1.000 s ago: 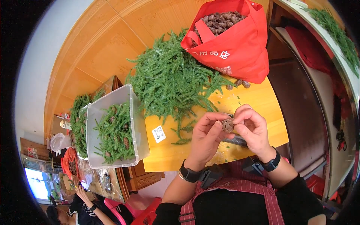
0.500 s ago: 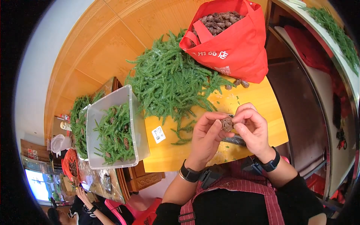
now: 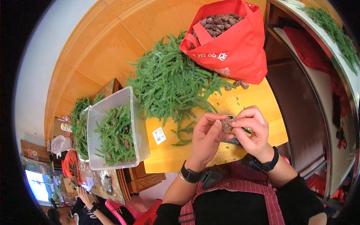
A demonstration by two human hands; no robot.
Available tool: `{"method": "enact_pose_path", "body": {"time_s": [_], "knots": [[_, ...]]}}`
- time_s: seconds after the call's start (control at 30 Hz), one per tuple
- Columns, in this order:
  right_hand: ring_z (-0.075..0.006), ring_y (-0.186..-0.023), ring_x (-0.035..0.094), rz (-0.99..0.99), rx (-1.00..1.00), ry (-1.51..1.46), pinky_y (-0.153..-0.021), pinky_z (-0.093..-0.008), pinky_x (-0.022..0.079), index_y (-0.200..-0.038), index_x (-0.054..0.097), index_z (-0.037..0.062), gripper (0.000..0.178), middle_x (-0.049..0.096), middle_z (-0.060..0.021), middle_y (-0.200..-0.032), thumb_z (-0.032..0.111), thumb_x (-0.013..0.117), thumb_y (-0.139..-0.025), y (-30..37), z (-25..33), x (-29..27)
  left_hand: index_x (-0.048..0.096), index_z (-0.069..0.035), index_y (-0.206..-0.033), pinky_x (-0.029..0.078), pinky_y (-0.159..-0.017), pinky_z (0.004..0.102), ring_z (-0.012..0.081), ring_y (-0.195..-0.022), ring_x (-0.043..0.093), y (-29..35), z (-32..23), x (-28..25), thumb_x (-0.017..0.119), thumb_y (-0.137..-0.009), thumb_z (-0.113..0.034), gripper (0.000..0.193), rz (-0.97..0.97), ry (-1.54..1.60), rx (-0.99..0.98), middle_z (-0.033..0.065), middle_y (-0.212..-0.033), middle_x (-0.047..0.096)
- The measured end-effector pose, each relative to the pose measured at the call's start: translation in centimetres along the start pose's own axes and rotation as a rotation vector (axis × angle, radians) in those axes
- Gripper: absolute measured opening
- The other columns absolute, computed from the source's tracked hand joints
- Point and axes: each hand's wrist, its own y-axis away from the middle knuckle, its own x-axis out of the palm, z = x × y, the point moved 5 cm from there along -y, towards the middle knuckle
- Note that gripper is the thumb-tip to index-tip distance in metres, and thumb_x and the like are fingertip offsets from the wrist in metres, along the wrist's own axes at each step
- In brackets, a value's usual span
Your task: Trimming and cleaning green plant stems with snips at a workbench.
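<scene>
A small brown pine cone (image 3: 226,126) is held up over the front of the yellow table (image 3: 268,110). My left hand (image 3: 205,138) pinches its left side between thumb and fingers. From the right, my right hand (image 3: 255,132) has thumb and forefinger closed at the cone's other edge; anything thin between those fingertips is too small to make out. A dark object (image 3: 233,141) lies on the table below, mostly hidden by my hands. Left of them are loose green sprigs (image 3: 182,135) of artificial pine, joined to a large green heap (image 3: 168,80).
A red bag (image 3: 240,52) full of pine cones stands at the back right, with a few loose cones (image 3: 243,85) before it. Left is a clear plastic bin (image 3: 144,127) holding sprigs with cones. A white label (image 3: 159,135) lies nearby. Another person's hand (image 3: 84,195) works at the far left.
The right hand's fingers have shifted slightly at the cone and turned a little. The left hand keeps its hold. The other person's hand at far left has moved slightly.
</scene>
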Motion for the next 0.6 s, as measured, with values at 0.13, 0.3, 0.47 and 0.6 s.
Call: {"method": "enact_pose_path", "body": {"time_s": [0.13, 0.3, 0.47, 0.6], "knots": [[-0.0189, -0.071, 0.052, -0.047, -0.006, 0.029, -0.062, -0.0271, 0.042, -0.082, 0.064, 0.0072, 0.016, 0.053, -0.0062, -0.078, 0.002, 0.065, -0.067, 0.1, 0.0, -0.2, 0.048, -0.003, -0.1, 0.054, -0.067, 0.0258, 0.015, -0.084, 0.059, 0.0, 0.2, 0.0, 0.043, -0.09, -0.014, 0.016, -0.022, 0.009, -0.02, 0.0093, -0.1, 0.056], [-0.0173, -0.071, 0.053, -0.055, 0.145, -0.122, -0.063, -0.0261, 0.043, -0.082, 0.064, 0.0057, 0.015, 0.053, -0.0074, -0.078, 0.001, 0.065, -0.068, 0.0, 0.0, -0.4, 0.049, -0.003, -0.099, 0.053, -0.064, 0.0256, 0.0163, -0.083, 0.059, 0.1, 0.1, 0.1, 0.043, -0.09, -0.014, 0.015, -0.015, 0.006, -0.019, 0.0104, -0.1, 0.055], [-0.0153, -0.076, 0.049, -0.016, 0.331, -0.405, -0.07, -0.0258, 0.04, -0.081, 0.055, 0.0005, 0.01, 0.051, -0.0082, -0.083, -0.002, 0.059, -0.072, 0.1, -0.8, -0.1, 0.05, -0.002, -0.097, 0.051, -0.063, 0.0256, 0.0194, -0.082, 0.059, 0.4, 0.0, -0.2, 0.047, -0.089, -0.017, 0.018, 0.02, -0.055, -0.009, 0.0116, -0.101, 0.054], [-0.0142, -0.076, 0.05, -0.007, 0.477, -0.614, -0.069, -0.0253, 0.04, -0.079, 0.053, 0.0005, 0.009, 0.052, -0.0079, -0.081, -0.001, 0.06, -0.073, 0.2, -1.0, -0.1, 0.051, -0.002, -0.098, 0.051, -0.064, 0.0259, 0.0199, -0.082, 0.059, 0.4, -0.1, -0.1, 0.049, -0.088, -0.018, 0.019, 0.034, -0.082, -0.006, 0.0118, -0.1, 0.055]]}}
